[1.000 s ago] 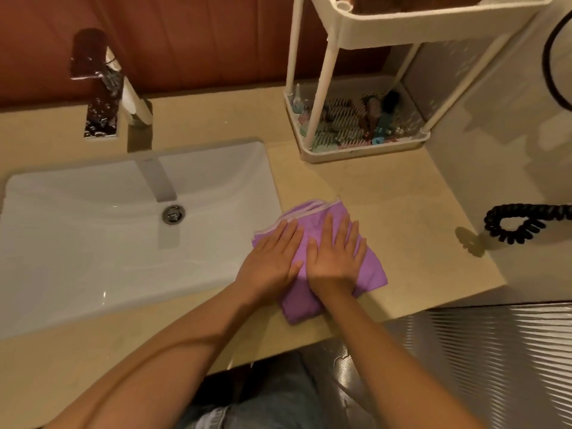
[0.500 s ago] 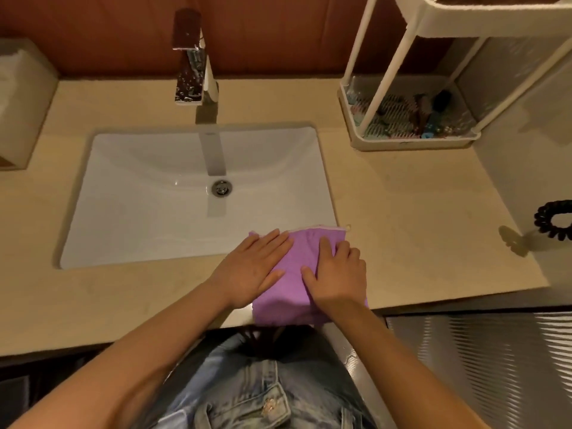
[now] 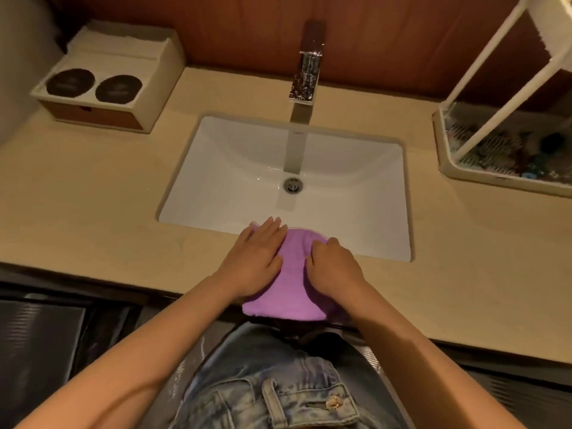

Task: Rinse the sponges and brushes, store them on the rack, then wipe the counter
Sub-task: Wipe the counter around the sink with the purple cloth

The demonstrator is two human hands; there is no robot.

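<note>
Pressing the fluffy purple cloth (image 3: pixel 294 283) onto smooth beige counter (image 3: pixel 93 212): left hand (image 3: pixel 257 258) flat, right hand (image 3: pixel 335 267) curled.

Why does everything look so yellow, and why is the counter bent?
Head view: warm, dim light tints the counter and sink; the wide-angle lens bows the counter's front edge; glare sparkles on the faucet; the rack at the right looks soft and stretched.

The sink (image 3: pixel 340 193) is set into the middle of the counter (image 3: pixel 93 212), with the faucet (image 3: pixel 306 75) behind it. A tissue box (image 3: pixel 108 85) stands at the back left, the rack (image 3: pixel 495 162) at the right. The cloth (image 3: pixel 291 283) lies on the front strip before the sink, overhanging the near edge, under the left hand (image 3: pixel 257 258) and right hand (image 3: pixel 334 267), side by side.
</note>
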